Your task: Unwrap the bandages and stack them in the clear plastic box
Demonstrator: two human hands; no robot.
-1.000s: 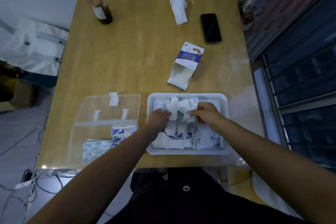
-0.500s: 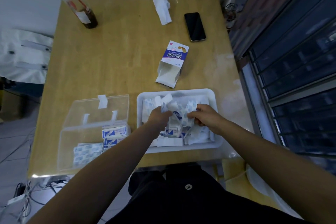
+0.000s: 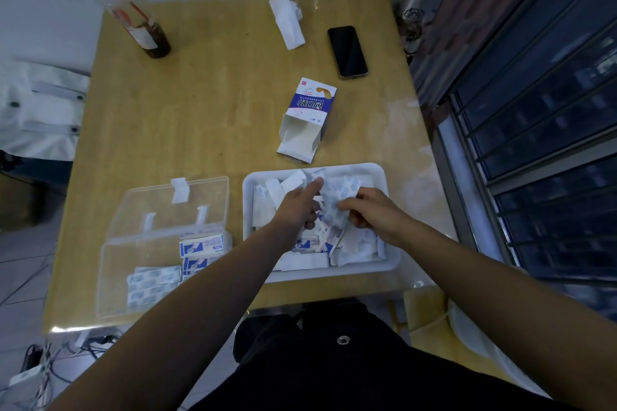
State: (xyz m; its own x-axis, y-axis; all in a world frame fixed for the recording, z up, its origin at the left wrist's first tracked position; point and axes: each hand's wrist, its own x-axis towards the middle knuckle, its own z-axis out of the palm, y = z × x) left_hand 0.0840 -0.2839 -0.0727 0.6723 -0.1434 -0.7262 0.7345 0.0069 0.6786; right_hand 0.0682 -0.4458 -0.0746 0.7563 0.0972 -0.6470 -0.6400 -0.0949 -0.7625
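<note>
Wide bench (image 3: 207, 103), and on its near edge the clear box (image 3: 133, 257) sits open at the left, with the white tray (image 3: 334, 274) just beside it on the right. Both hands are over the tray. The right hand (image 3: 370, 210) pinches a wrapped bandage (image 3: 334, 210), fingers curled on its edge. The left hand (image 3: 297, 210) has its forefinger out straight and the rest tucked under; gripping or not, I cannot tell. The bandage lies between the two hands, long axis running roughly away from the person. Once peeled, it goes left to the box, onto the stack (image 3: 153, 277), so the left hand is nearer.
</note>
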